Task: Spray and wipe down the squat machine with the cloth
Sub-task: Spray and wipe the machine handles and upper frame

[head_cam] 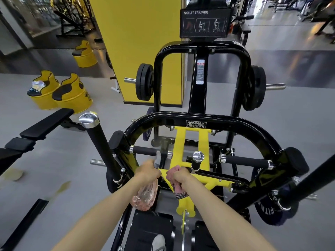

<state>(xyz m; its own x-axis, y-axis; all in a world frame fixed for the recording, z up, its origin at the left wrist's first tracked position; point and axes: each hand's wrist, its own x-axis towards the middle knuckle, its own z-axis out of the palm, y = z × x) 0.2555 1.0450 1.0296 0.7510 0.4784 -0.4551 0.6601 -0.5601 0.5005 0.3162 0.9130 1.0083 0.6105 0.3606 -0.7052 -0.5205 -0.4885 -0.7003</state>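
The black and yellow squat machine (195,122) fills the middle of the view, with its curved black bar and padded handles ahead of me. My left hand (147,172) grips a clear spray bottle (146,196) with pinkish liquid, its grey nozzle pointing up toward the left handle. My right hand (181,177) holds a pink cloth (173,173) bunched against the yellow frame arm (206,180) low in the machine's centre. Part of the cloth hangs below my fist.
A black bench (45,125) stands at the left. Yellow barrel seats (72,96) sit on the grey floor beyond it. A yellow pillar (137,42) rises behind the machine. Weight plates (144,82) hang on both sides. Long black levers (98,142) stick up at left and right.
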